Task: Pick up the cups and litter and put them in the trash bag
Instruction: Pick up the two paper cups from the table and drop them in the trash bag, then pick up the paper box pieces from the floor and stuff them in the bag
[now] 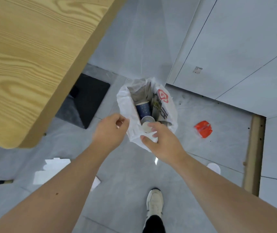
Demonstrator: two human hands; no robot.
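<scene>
Holding: a white trash bag open over the grey floor, both hands at its near rim.
Left hand: fingers curled tight on the bag's rim at 9 o'clock; whether anything more is in the fist, cannot tell.
Right hand: thumb and fingers pinched on the rim at 6 o'clock, fingertips touching a pale cup at the mouth; whether the cup is gripped or already loose, cannot tell.
Bag contents: a blue cup lying on its side at centre, the pale cup just beside it at 6 o'clock, printed paper at 3 o'clock.
Litter outstanding: red wrapper on the floor at 3 o'clock of the bag, well apart; white paper at 8 o'clock, partly behind the left forearm; a white round piece at 4 o'clock, blurred, perhaps a cup or lid.
Surroundings: wooden table at 10 o'clock; black base beneath it; shoe at 6 o'clock.
Stage, judged: part done, with cups bagged and floor litter left.
Risk one: the thin rim could slip from the right pinch as the cup goes, the mouth would fold shut and the cup land outside.
Risk two: the bag hangs unsupported, so letting go with either hand to reach the wrapper could tip it and spill the cups.
Risk three: the paper behind the forearm is easily overlooked.
</scene>
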